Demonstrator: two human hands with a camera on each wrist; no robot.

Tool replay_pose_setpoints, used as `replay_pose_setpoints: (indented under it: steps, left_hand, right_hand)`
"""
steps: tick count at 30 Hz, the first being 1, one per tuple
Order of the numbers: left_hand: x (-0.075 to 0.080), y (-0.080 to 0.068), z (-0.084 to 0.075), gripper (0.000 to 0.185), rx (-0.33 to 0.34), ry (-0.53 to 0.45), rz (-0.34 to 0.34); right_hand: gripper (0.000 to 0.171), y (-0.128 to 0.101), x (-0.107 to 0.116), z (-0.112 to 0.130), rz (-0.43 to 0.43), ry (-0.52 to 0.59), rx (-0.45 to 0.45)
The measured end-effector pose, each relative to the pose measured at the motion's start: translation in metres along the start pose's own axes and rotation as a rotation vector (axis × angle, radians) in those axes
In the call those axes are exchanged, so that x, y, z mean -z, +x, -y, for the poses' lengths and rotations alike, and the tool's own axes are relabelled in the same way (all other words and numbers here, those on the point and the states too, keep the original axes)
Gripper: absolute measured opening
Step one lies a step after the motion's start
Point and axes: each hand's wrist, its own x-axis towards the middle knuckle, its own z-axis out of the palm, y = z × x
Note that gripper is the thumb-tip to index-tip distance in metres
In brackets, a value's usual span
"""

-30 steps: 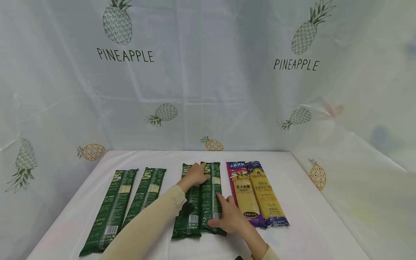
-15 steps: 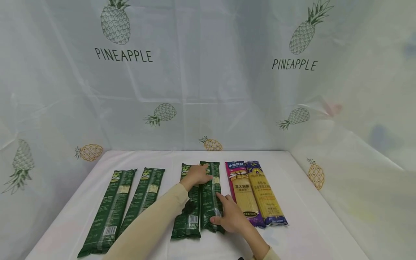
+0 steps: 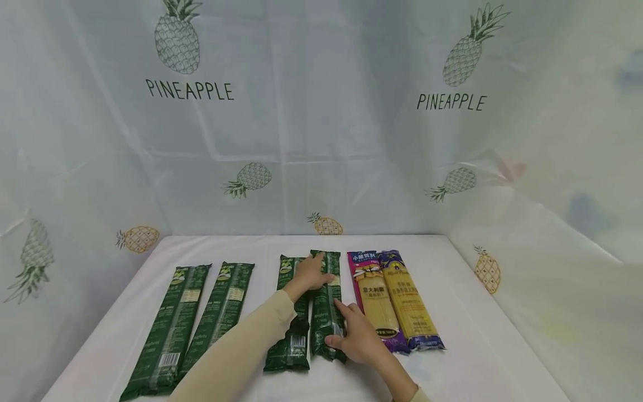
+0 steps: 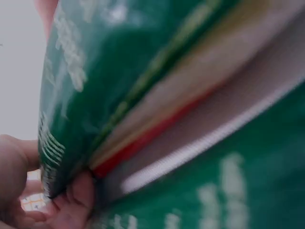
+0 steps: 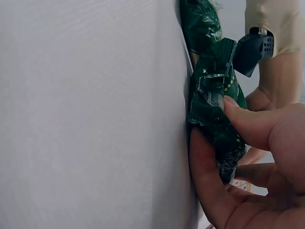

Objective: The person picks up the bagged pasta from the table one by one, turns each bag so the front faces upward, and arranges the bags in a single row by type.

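A green spaghetti pack [image 3: 324, 315] lies in the middle of the table, gripped by both hands. My left hand [image 3: 308, 273] holds its far end from the left side, reaching across the neighbouring green pack [image 3: 287, 353]. In the left wrist view, the fingers curl under the held pack, whose edge is raised from the neighbour. At the near right corner, my right hand [image 3: 359, 335] pinches it. The right wrist view shows the thumb on top of the crinkled end of the held pack [image 5: 217, 112] and a finger tucked beneath, beside the white cloth.
Two more green packs, one at far left [image 3: 168, 329] and one beside it [image 3: 223, 304], lie slanted. To the right are a pink-and-purple pasta pack [image 3: 377, 298] and a yellow-and-blue spaghetti pack [image 3: 409, 298]. A white pineapple-print curtain [image 3: 321, 123] surrounds the white table [image 3: 477, 346].
The held pack's near end has shifted slightly away from the table's front and tilted. The left hand has moved a little right with the far end; the gap to the neighbouring pack has widened.
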Motion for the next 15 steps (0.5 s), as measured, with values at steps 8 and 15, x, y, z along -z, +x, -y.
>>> replay_pose_setpoints:
  steps: [8, 15]
  left_hand:
    - [-0.003, -0.001, 0.015, 0.075, -0.007, -0.339, -0.017]
    - [0.013, -0.01, 0.017, 0.077, 0.018, -0.479, -0.014]
  right_hand:
    - [0.087, -0.006, 0.0, 0.0, 0.024, 0.043, 0.044]
    - [0.083, -0.014, 0.007, 0.004, 0.03, 0.115, 0.081]
